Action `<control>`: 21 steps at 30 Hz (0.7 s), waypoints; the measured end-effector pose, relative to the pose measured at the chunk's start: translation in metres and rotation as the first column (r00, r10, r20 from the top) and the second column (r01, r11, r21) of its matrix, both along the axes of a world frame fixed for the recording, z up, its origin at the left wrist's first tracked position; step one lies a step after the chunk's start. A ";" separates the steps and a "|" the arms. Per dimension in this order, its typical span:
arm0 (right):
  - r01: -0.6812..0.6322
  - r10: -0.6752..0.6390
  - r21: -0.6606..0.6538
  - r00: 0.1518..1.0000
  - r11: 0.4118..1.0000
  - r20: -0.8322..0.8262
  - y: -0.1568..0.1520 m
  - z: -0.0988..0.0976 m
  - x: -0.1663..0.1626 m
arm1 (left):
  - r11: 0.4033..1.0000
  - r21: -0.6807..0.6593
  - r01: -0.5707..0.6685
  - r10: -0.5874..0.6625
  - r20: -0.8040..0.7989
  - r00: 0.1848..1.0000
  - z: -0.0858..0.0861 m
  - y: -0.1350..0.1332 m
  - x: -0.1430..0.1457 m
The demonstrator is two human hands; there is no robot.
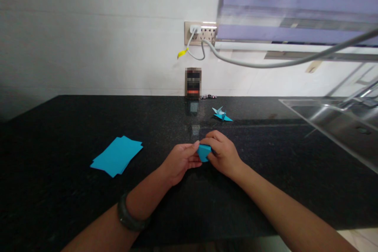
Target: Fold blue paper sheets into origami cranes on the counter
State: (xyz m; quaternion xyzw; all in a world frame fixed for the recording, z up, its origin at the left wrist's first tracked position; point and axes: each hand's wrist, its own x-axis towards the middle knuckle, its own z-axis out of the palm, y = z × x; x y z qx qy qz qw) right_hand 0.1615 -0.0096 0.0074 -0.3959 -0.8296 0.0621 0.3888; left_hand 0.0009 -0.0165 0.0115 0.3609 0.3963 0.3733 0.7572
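A small folded piece of blue paper (203, 152) is pinched between both my hands over the black counter (59, 189). My left hand (180, 161) grips its left side with thumb and fingers closed. My right hand (223, 153) curls over its right side, fingers pressed on the paper. A dark band circles my left wrist. A stack of flat blue paper sheets (116, 155) lies to the left of my hands. A finished blue origami figure (222, 113) stands farther back on the counter.
A steel sink (339, 126) with a tap sits at the right. A small dark box (193, 82) stands against the white wall under a socket (201, 32) with a plugged cable. A grey cable hangs across the upper right.
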 end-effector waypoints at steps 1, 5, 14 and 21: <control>0.042 -0.044 -0.040 0.998 0.998 -0.050 0.000 -0.001 -0.001 | 1.000 0.000 0.000 0.000 0.018 1.000 0.000 0.000 0.000; 0.083 -0.190 -0.372 0.947 0.924 -0.260 0.001 -0.007 -0.004 | 1.000 0.014 0.006 -0.006 0.047 0.999 0.000 -0.001 0.000; -0.253 -0.195 -0.634 0.812 0.731 -0.550 0.000 0.000 -0.002 | 0.995 0.093 0.030 -0.017 -0.136 0.991 -0.005 0.002 -0.003; -0.412 -0.239 -0.594 0.645 0.691 -0.726 0.002 0.002 0.001 | 0.974 0.110 -0.196 0.194 0.027 0.981 0.000 0.001 -0.001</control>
